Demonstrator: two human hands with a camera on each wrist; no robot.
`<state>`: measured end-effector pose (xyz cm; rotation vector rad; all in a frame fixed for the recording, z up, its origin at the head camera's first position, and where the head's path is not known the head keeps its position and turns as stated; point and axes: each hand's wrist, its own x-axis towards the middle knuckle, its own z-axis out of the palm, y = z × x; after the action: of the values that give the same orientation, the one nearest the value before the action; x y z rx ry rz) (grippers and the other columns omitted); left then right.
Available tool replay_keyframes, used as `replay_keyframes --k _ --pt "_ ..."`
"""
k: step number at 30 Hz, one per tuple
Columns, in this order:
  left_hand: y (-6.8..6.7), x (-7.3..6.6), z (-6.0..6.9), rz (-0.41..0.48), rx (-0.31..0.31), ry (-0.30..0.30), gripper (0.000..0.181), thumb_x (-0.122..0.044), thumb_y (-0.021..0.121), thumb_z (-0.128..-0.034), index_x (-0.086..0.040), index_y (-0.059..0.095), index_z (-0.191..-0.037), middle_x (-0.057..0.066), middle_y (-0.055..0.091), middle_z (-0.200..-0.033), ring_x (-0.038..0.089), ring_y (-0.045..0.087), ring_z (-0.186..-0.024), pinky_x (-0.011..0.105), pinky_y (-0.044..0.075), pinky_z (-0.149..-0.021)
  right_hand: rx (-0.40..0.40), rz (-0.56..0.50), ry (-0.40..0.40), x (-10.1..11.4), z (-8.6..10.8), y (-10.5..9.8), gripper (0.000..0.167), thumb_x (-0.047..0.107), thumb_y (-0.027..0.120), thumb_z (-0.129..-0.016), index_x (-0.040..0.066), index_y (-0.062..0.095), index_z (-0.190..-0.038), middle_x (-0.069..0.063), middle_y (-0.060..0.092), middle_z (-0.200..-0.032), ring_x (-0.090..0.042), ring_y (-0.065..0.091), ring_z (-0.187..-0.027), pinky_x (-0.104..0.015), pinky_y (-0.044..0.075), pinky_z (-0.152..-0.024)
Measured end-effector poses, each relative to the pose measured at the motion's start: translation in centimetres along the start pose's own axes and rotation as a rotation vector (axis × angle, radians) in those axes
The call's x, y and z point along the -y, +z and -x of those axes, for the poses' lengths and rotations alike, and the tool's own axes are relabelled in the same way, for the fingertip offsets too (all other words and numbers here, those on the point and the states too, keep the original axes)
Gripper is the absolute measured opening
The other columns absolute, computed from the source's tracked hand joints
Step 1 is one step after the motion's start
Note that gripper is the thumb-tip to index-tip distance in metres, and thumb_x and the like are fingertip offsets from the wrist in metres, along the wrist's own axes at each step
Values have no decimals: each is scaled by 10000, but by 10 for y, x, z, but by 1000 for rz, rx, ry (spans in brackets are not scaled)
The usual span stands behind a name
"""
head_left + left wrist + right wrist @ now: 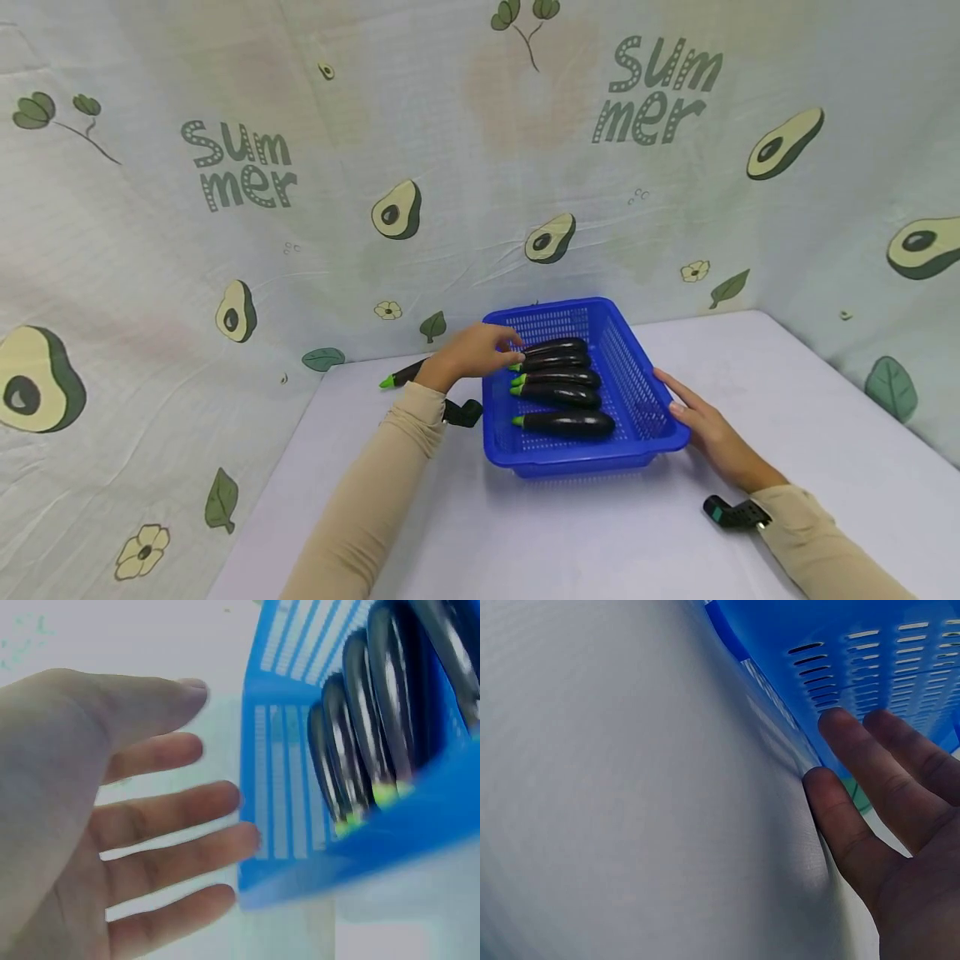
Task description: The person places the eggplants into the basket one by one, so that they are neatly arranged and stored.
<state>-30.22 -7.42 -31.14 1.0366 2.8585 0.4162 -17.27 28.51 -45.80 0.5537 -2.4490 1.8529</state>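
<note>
Several dark eggplants (567,423) lie side by side in a blue plastic basket (585,457), their green stem ends toward the left. My left hand (480,350) is over the basket's left rim, near the stem ends of the far eggplants. In the left wrist view that hand (127,787) has its fingers spread and holds nothing. My right hand (708,429) is at the basket's right side; its fingers (855,739) reach out, nearly straight, to the slotted outer wall. Whether they press on it I cannot tell.
One more eggplant (408,372) lies on the white table (480,533) left of the basket, partly hidden by my left hand. A white cloth (450,125) printed with avocados and leaves hangs behind the table. Black straps (738,512) sit at both wrists.
</note>
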Motion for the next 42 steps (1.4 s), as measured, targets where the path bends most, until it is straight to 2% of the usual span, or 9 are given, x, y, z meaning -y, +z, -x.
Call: replay_keyframes --k 4,8,11,20,26,32,38,42 --pt "-2 20 7 34 -89 -78 366 -411 621 -987 -165 691 -1249 37 702 -1143 204 661 -1023 394 555 -819 -3 -5 5 0 0 0 553 324 299 -1098 265 145 -1626 -183 47 -1661 -570 111 -1438 -779 185 -1013" --pt "3 49 11 53 -184 -134 313 -403 611 -992 -182 712 -1189 12 713 -1096 191 658 -998 420 543 -825 -6 -8 8 -1 0 1 557 328 301 -1097 253 145 -1626 -192 51 -1658 -575 121 -1434 -779 190 -1010" --pt "7 68 12 60 -221 -171 278 -385 612 -993 -183 718 -1152 22 723 -1082 203 667 -991 441 538 -841 -11 -9 10 -1 1 1 558 334 304 -1096 255 148 -1626 -190 55 -1658 -579 129 -1431 -784 195 -1003" --pt "20 111 21 75 -235 -298 319 -358 584 -988 -135 709 -1179 74 710 -1141 282 646 -1081 511 501 -894 -22 5 21 0 3 1 561 344 308 -1092 263 152 -1625 -179 59 -1660 -577 130 -1434 -785 194 -1004" --pt "30 140 27 -32 -249 -411 409 -280 578 -954 -108 644 -1318 154 617 -1307 343 569 -1203 558 473 -934 -17 3 13 0 2 1 557 341 308 -1094 269 153 -1625 -172 57 -1662 -566 118 -1441 -771 191 -1020" --pt "39 156 31 -154 -221 -454 544 -259 578 -939 -84 522 -1451 258 487 -1428 463 449 -1294 640 416 -969 -19 -1 9 0 2 -1 555 334 303 -1097 258 153 -1625 -180 53 -1660 -569 121 -1438 -766 189 -1020" --pt "46 165 35 -191 -211 -528 589 -242 588 -941 -83 457 -1493 266 404 -1496 480 364 -1357 662 355 -1025 -16 0 8 0 1 -1 553 327 302 -1097 257 154 -1625 -180 50 -1660 -570 123 -1436 -770 189 -1015" --pt "50 169 36 -214 -195 -549 605 -225 631 -928 -79 458 -1489 269 397 -1499 486 351 -1360 664 350 -1028 -14 4 13 0 1 0 559 335 307 -1094 257 151 -1625 -176 46 -1661 -567 101 -1442 -780 173 -1012"
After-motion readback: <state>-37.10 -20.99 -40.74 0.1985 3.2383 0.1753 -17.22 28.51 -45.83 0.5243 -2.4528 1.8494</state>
